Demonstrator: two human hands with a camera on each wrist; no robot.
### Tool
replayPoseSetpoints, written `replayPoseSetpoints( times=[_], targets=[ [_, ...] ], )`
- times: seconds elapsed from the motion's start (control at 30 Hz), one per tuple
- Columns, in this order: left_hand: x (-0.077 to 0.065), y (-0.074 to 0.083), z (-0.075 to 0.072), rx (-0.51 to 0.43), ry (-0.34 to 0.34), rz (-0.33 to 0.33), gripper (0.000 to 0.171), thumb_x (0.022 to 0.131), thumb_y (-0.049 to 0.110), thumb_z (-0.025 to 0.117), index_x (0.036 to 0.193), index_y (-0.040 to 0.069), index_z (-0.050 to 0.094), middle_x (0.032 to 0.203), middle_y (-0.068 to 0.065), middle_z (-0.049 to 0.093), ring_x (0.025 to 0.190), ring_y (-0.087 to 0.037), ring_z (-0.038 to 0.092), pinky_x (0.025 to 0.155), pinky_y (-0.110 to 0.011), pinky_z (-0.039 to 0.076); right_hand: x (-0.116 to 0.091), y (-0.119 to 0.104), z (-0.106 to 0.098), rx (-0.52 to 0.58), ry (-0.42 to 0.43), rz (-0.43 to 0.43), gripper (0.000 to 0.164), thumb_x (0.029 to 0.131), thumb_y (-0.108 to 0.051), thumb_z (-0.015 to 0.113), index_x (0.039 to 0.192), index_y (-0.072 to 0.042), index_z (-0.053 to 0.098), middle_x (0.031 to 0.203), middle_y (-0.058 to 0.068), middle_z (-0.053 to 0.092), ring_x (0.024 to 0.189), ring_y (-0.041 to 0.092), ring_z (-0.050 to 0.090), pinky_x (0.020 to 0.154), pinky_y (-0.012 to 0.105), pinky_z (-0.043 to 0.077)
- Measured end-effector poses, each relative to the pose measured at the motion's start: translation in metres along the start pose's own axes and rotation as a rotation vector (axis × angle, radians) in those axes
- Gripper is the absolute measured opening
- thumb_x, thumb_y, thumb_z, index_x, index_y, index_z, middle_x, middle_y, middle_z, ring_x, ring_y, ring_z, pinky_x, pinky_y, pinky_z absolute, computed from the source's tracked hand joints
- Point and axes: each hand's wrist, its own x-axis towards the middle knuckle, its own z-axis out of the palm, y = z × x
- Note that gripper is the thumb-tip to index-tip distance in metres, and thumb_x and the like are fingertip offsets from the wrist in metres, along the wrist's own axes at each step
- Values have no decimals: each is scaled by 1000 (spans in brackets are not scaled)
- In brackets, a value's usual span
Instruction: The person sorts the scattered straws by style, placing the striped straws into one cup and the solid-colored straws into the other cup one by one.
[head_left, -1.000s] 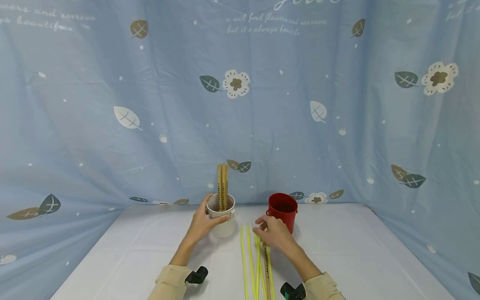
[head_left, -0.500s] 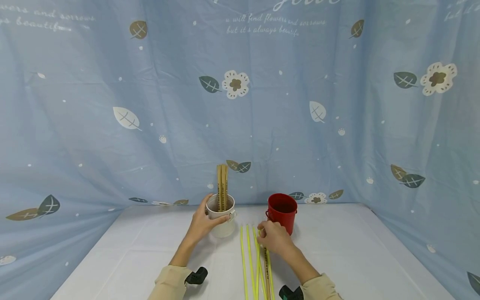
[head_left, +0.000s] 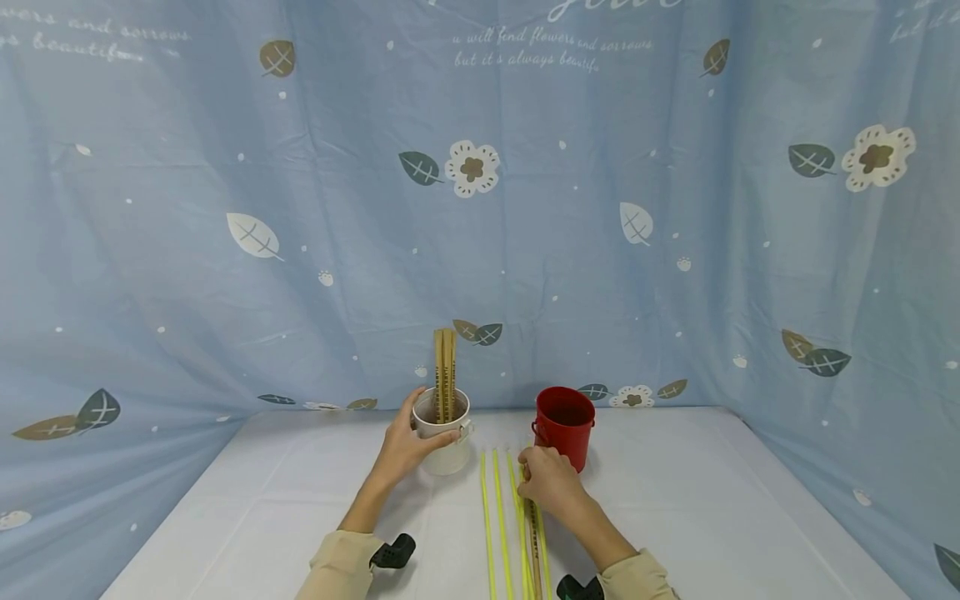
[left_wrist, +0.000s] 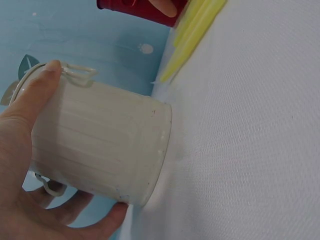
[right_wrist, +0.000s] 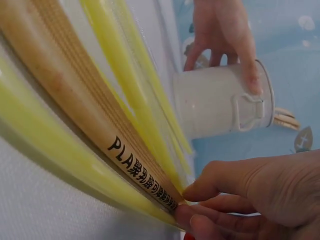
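My left hand point(head_left: 405, 446) holds the small white metal bucket point(head_left: 448, 460), thumb near the rim and fingers round the far side. Several brown paper-wrapped straws point(head_left: 444, 367) stand upright in that bucket. On the table, my right hand point(head_left: 555, 483) pinches the far end of a brown wrapped straw point(right_wrist: 75, 95) printed "PLA" between thumb and fingertips. Yellow straws point(right_wrist: 112, 45) in clear wrappers lie on both sides of it, close to the fingers. The pinched tip itself is mostly hidden by the fingers.
A red metal bucket point(head_left: 577, 437) stands just beyond my right hand. Yellow straws point(head_left: 487, 525) run lengthwise toward the near edge of the white-covered table point(head_left: 697, 500). Behind the table hangs a blue patterned curtain point(head_left: 525, 250).
My right hand has come slightly nearer and its fingers have drawn together on the brown straw. A yellow straw beside it has shifted right at its near end. The left hand stays on the white bucket.
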Motion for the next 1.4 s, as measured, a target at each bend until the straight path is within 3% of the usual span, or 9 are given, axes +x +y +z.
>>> replayPoseSetpoints(
  times=[0.17, 0.63, 1.0, 1.17, 1.4],
  targets=[
    [-1, 1, 0, 0, 0, -4, 103, 74, 46, 84, 156, 26, 25, 146, -19, 45, 127, -41, 53, 90, -52, 51, 0, -1, -1, -10, -11, 29, 19, 75, 1, 71, 69, -6, 54, 56, -5, 34, 49, 11, 30, 47, 23, 26],
    [-1, 1, 0, -1, 0, -14, 103, 74, 46, 84, 155, 27, 25, 146, -17, 45, 127, -39, 53, 90, -51, 51, -3, -7, 0, 52, -73, 105, 28, 74, -12, 84, 85, -3, 60, 62, 2, 46, 54, 17, 45, 49, 26, 37],
    [0, 1, 0, 0, -1, -10, 103, 74, 47, 84, 155, 27, 26, 146, -17, 45, 127, -40, 52, 91, -51, 51, -3, -7, 4, 139, -139, 143, 28, 76, -14, 84, 77, -5, 57, 57, 4, 53, 40, 15, 55, 42, 21, 42],
    [0, 1, 0, 2, 2, -8, 102, 73, 47, 84, 155, 27, 26, 146, -17, 45, 127, -40, 53, 90, -51, 52, -2, -7, 6, 136, -160, 168, 26, 76, -15, 84, 83, -4, 61, 55, 4, 55, 40, 16, 56, 43, 21, 41],
    [-1, 1, 0, -6, 0, -3, 102, 74, 45, 84, 155, 26, 26, 145, -18, 46, 127, -40, 53, 89, -51, 52, -1, -6, 5, 143, -171, 180, 39, 77, -15, 84, 107, 3, 66, 54, 5, 56, 40, 16, 57, 44, 21, 43]
  ],
)
